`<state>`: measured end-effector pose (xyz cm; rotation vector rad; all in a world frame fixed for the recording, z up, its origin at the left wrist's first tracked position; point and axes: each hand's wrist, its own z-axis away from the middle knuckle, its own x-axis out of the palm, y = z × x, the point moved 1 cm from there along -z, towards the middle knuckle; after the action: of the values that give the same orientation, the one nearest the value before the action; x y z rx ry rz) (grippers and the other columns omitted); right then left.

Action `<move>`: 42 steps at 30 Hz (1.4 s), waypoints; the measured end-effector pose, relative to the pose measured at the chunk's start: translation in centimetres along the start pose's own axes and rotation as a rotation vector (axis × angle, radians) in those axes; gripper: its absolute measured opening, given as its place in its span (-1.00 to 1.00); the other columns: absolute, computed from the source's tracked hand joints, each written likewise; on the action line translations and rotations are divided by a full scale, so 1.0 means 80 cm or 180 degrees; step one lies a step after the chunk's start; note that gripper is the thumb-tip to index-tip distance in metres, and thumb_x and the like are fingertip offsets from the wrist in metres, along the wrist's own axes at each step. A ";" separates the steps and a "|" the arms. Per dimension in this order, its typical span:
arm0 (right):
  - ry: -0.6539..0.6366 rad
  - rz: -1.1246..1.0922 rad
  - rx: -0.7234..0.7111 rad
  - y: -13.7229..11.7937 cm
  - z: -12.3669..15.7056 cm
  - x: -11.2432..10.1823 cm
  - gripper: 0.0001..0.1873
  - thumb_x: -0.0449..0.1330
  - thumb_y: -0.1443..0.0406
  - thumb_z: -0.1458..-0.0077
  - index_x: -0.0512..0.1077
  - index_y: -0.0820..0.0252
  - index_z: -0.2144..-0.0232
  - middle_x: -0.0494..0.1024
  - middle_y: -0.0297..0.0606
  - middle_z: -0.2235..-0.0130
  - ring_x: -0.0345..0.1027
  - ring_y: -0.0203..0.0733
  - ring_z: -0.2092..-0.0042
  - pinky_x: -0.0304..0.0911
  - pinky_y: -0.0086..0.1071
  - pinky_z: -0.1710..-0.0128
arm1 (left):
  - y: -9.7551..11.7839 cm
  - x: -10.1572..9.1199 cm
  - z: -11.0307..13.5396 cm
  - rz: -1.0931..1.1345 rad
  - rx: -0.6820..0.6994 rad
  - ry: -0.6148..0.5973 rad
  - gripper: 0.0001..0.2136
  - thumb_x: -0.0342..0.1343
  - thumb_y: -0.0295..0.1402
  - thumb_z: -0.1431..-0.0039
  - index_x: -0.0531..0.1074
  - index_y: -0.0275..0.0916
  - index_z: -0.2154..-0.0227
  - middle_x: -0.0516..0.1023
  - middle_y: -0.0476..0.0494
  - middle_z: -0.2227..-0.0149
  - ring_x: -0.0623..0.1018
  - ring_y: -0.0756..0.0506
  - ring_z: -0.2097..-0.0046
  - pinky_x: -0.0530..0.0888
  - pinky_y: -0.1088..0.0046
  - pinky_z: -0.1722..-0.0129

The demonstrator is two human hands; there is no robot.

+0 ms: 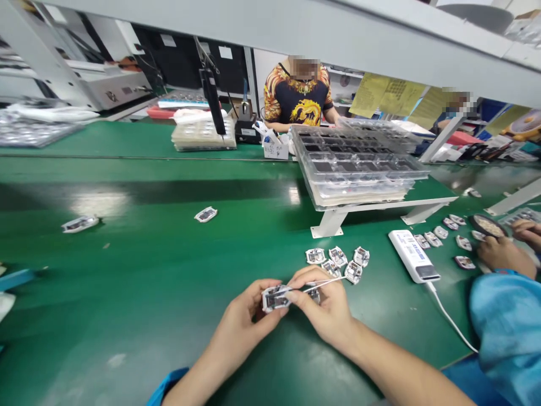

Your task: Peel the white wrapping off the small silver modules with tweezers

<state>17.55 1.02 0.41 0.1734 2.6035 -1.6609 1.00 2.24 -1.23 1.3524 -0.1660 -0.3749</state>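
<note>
On the green bench (169,270), the left hand (245,316) pinches a small module (275,298) while the right hand (325,307) grips tweezers (323,282) at its three o'clock; a slip could likely scratch it.

A long green table (147,270) shines under bright light, with a gray beam (338,34) overhead, a small white stand (380,206), and yellow papers (380,93) hanging behind.

no legible text, brand or no. anywhere. yellow sheets (382,93) hung at rear right: print present, too small to read. white device (413,256) on green bench: blue label marks, blurred, unreadable. white stickers (225,52) on black panels at rear: unreadable.
</note>
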 end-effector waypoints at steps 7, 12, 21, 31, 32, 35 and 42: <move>-0.0336 0.0221 -0.0173 0.000 0.003 0.006 -0.99 0.29 0.34 -0.10 0.54 0.15 0.36 0.62 -0.23 0.35 0.53 -0.20 0.29 0.42 -0.32 0.22 | -0.005 0.010 0.017 -0.0109 -0.0087 0.0082 -0.72 0.25 -0.26 0.04 0.46 -0.22 0.24 0.58 -0.07 0.39 0.53 -0.11 0.35 0.41 0.45 0.39; -0.0246 0.0170 -0.0138 0.005 0.004 0.005 -0.98 0.30 0.36 -0.09 0.54 0.15 0.38 0.62 -0.25 0.36 0.52 -0.20 0.31 0.42 -0.33 0.25 | -0.009 0.009 0.016 -0.0221 -0.0095 0.0046 -0.72 0.23 -0.25 0.03 0.45 -0.22 0.23 0.59 -0.07 0.39 0.53 -0.12 0.36 0.42 0.43 0.39; -0.0229 0.0071 -0.0310 0.007 0.006 0.008 -0.96 0.31 0.38 -0.08 0.54 0.13 0.39 0.63 -0.26 0.37 0.53 -0.19 0.32 0.42 -0.33 0.27 | -0.006 0.005 0.013 0.0136 -0.0175 0.0101 -0.72 0.25 -0.26 0.04 0.44 -0.24 0.25 0.60 -0.09 0.36 0.54 -0.11 0.33 0.42 0.42 0.34; -0.0169 0.0053 0.0012 0.009 0.005 0.006 -0.93 0.32 0.40 -0.05 0.54 0.14 0.37 0.64 -0.24 0.35 0.53 -0.18 0.30 0.40 -0.31 0.24 | -0.008 0.008 0.014 0.0864 -0.0263 0.0027 -0.60 0.31 -0.34 0.11 0.38 -0.23 0.17 0.56 -0.08 0.27 0.52 -0.09 0.23 0.44 0.41 0.20; -0.0174 0.0052 0.0024 0.008 0.004 0.005 -0.93 0.32 0.40 -0.05 0.54 0.14 0.37 0.63 -0.24 0.35 0.53 -0.18 0.30 0.40 -0.31 0.24 | -0.007 0.007 0.015 0.0868 -0.0257 0.0048 -0.61 0.30 -0.32 0.08 0.39 -0.23 0.15 0.56 -0.07 0.28 0.51 -0.08 0.25 0.43 0.43 0.22; -0.0299 0.0194 -0.0061 0.005 0.004 0.005 -0.95 0.32 0.40 -0.06 0.53 0.17 0.38 0.64 -0.22 0.35 0.53 -0.18 0.30 0.39 -0.32 0.24 | -0.003 0.003 0.017 0.0844 -0.0200 0.0172 -0.69 0.20 -0.24 -0.07 0.42 -0.25 0.13 0.52 -0.03 0.39 0.45 -0.05 0.36 0.38 0.47 0.36; -0.0571 0.0132 0.0117 0.002 0.004 0.004 -0.98 0.29 0.36 -0.10 0.50 0.17 0.39 0.62 -0.22 0.36 0.53 -0.17 0.28 0.38 -0.31 0.22 | -0.003 0.005 0.013 0.0869 -0.0183 0.0352 -0.69 0.16 -0.16 -0.14 0.43 -0.26 0.15 0.50 -0.05 0.39 0.42 -0.05 0.38 0.33 0.46 0.43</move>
<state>17.22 0.85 0.13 0.0751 2.4240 -1.6301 0.95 1.09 -1.30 1.2703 -0.2427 -0.0746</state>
